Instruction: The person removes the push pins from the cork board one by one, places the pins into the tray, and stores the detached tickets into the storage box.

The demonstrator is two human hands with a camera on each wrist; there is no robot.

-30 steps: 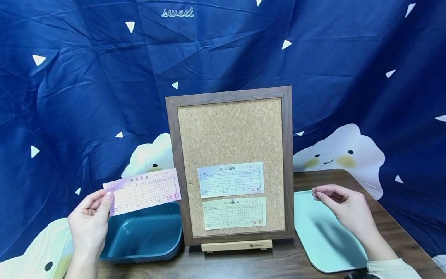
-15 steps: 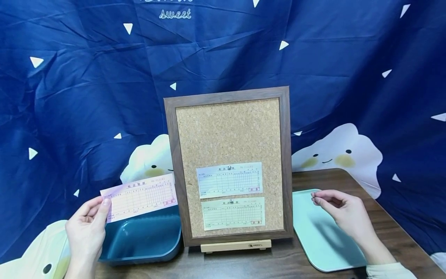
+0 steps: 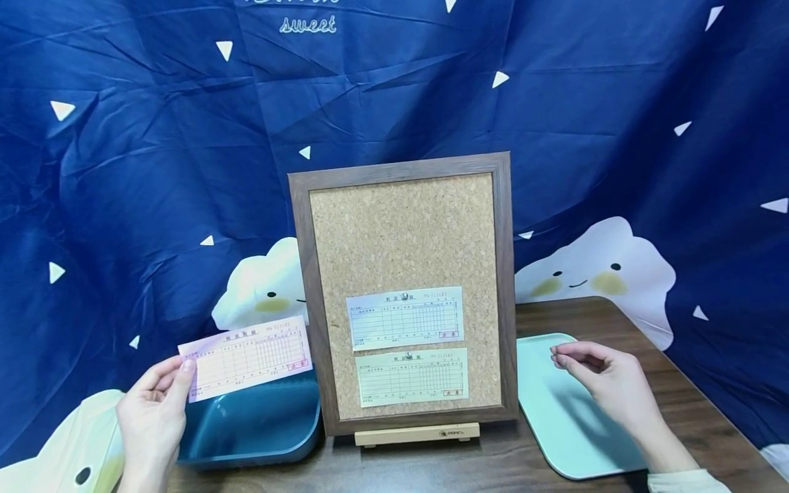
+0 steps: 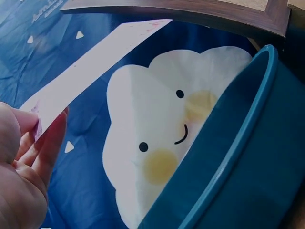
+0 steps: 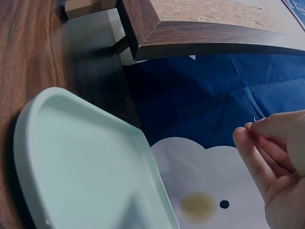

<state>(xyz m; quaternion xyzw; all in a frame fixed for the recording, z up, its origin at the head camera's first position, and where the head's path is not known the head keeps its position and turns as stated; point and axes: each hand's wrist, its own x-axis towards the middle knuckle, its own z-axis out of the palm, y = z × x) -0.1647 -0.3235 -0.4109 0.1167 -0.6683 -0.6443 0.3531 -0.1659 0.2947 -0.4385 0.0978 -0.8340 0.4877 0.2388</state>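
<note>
My left hand (image 3: 179, 375) pinches the left end of a pink printed slip (image 3: 246, 356) between thumb and fingers and holds it above a dark blue bin (image 3: 246, 428). In the left wrist view the slip (image 4: 95, 62) stretches away from my left hand (image 4: 40, 124) over the bin's rim (image 4: 238, 143). My right hand (image 3: 557, 356) hovers over a pale green tray (image 3: 567, 428), fingertips pinched on a thin pin (image 5: 255, 119). Between the hands a framed cork board (image 3: 403, 233) stands upright with a blue slip (image 3: 403, 318) above a yellow slip (image 3: 411, 376).
The board rests in a small wooden stand (image 3: 418, 434) on a dark wood table (image 3: 696, 411). A blue cloth with white clouds and triangles (image 3: 154, 171) hangs behind and drapes over the table's left part. The tray (image 5: 81, 157) lies right of the board.
The pink slip has sunk a little toward the blue bin. My right hand has dropped slightly closer to the green tray, still pinched.
</note>
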